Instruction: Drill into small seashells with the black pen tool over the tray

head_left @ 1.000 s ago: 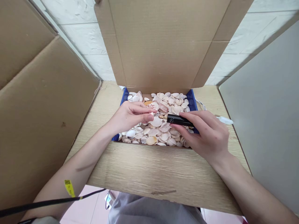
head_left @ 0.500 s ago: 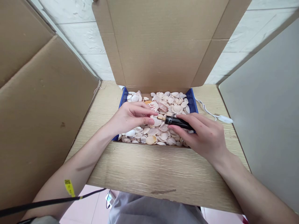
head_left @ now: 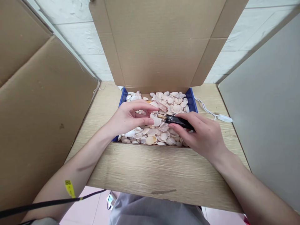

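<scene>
My right hand [head_left: 203,132] grips a slim black mini drill [head_left: 179,122] with a brass-coloured chuck pointing left. Opposite it, my left hand [head_left: 132,115] has its thumb and fingertips bent round a pale seashell [head_left: 155,119], with the thumb at the shell's left edge. The drill's tip is over the upper part of this shell; whether it touches cannot be made out. Both hands are above a blue-sided cardboard box [head_left: 193,101] filled with white, pinkish and cream seashells [head_left: 164,136]. A yellowish shell [head_left: 151,140] lies near its front.
The box's cardboard lid [head_left: 159,43] stands raised at the back. A large cardboard panel [head_left: 47,93] borders the left side, and a grey panel [head_left: 264,103] the right. On the wooden tabletop [head_left: 140,168], a white cable with an inline switch [head_left: 225,118] lies right of the box.
My left index finger has lifted slightly away from the thumb, widening the gap between them. The drill stays over the shell, and the view has shifted a little.
</scene>
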{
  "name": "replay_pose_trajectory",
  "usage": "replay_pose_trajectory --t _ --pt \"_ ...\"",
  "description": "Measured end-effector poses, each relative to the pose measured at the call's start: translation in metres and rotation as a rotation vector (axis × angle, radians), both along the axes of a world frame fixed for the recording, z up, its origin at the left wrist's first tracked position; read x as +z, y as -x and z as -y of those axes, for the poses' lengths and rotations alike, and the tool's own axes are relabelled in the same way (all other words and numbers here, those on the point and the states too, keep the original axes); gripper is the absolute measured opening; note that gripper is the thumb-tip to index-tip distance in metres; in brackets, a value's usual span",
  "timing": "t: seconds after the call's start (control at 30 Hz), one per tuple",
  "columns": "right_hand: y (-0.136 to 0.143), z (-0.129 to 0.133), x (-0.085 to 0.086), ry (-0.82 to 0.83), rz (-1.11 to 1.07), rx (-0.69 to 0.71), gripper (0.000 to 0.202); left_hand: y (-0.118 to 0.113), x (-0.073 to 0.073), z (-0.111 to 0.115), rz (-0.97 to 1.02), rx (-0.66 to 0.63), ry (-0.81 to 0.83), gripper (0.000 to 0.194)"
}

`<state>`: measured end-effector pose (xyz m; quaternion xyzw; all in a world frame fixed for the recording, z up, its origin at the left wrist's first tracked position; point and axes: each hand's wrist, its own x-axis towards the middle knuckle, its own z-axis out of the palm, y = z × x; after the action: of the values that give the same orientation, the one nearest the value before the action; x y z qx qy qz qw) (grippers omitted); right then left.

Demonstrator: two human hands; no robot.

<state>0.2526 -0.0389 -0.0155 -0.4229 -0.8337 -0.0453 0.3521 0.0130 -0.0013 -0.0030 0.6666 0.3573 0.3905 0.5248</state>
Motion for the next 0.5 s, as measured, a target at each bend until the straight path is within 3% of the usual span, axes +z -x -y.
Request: replay_pose_trajectory --t 0.2,0.37,0.5 --pt "0.0003 0.0003 0.0015 -0.007 -0.02 -0.005 0.02 0.0012 0.0006 -0.0015 0.007 0.053 -0.016 0.024" --pt "0.0004 -0.0002 0.0021 -0.084 -0.001 0.003 0.02 0.0002 0.0011 -0.0012 0.019 0.065 0.065 0.036" --pt "0.0004 -0.0002 0.0023 -0.133 -0.001 -0.005 0.021 -0.0016 0.0032 0.0002 0.026 0.083 0.15 0.032"
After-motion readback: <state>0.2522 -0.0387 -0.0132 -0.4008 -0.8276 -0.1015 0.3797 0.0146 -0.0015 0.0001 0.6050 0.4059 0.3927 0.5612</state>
